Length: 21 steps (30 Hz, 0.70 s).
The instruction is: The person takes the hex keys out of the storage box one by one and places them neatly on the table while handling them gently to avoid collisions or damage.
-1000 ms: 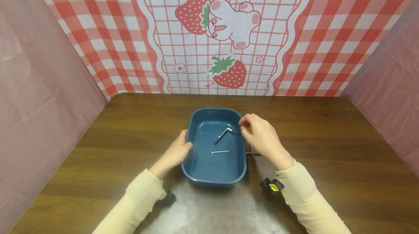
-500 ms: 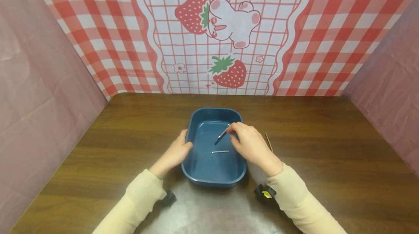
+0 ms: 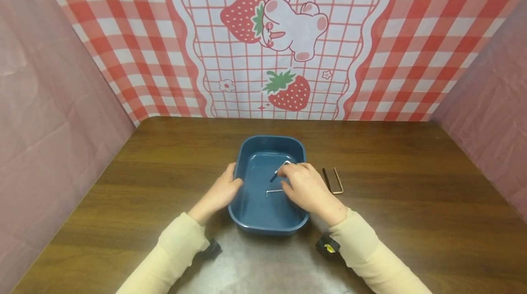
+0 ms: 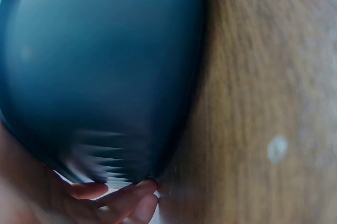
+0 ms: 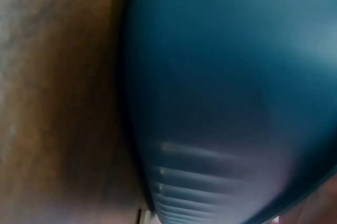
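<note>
A blue rectangular bin [image 3: 251,216] stands on the table, also filling much of both wrist views. My left hand [image 3: 220,189] grips its left side, thumb over the rim and fingers against the outer wall. Inside the bin lie a thin silver hex key [image 3: 273,191] and a thicker silver hex key [image 3: 277,171], dark towards its near end. My right hand [image 3: 309,189] reaches over the right rim with bent fingers, a gap showing between thumb and forefinger. Its fingertips overlap the thicker key's bend and the thin key's right end. The right wrist view hides the fingertips.
On the wooden table [image 3: 395,170], right of the bin, lie a black hex key [image 3: 326,179] and a bronze-coloured hex key [image 3: 339,180], close to my right wrist. A red-and-white checked cloth [image 3: 411,56] hangs behind the table's far edge, with pink cloth at both sides.
My right hand has moved left from the bin's right rim to above its inside, then a little nearer me, uncovering the keys on the table. My left hand and the bin stay put.
</note>
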### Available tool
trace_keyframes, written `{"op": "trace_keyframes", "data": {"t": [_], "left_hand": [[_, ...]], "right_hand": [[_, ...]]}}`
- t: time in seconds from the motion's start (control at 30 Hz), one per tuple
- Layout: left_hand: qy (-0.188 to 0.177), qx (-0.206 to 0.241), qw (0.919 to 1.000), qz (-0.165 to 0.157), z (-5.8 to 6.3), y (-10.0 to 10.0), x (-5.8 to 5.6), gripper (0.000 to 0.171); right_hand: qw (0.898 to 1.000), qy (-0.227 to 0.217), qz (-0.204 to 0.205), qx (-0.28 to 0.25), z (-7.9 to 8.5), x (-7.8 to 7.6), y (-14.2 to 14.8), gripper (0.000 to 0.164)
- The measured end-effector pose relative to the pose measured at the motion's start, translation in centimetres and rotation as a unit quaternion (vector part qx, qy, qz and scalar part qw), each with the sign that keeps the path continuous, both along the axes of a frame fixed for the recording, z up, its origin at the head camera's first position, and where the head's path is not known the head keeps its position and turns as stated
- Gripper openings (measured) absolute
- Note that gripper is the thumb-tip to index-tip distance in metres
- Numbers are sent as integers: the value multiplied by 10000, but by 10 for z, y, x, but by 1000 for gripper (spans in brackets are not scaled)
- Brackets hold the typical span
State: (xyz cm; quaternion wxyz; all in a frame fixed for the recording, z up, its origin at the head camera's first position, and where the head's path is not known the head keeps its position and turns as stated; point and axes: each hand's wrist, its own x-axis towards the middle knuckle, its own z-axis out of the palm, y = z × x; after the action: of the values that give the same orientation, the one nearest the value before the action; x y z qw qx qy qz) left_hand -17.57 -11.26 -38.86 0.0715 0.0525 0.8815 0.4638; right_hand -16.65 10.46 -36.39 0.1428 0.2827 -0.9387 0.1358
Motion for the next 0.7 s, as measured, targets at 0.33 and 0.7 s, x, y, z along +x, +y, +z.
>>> {"op": "trace_keyframes", "data": {"t": [0.33,0.7], "left_hand": [[41,-10,10000,10,0,0,0,54],[-19,17,10000,8,2,1,1,55]], "right_hand": [[9980,44,105,617,-6,3,-2,17],[9912,-19,29,1325,-7,5,-3,13]]}}
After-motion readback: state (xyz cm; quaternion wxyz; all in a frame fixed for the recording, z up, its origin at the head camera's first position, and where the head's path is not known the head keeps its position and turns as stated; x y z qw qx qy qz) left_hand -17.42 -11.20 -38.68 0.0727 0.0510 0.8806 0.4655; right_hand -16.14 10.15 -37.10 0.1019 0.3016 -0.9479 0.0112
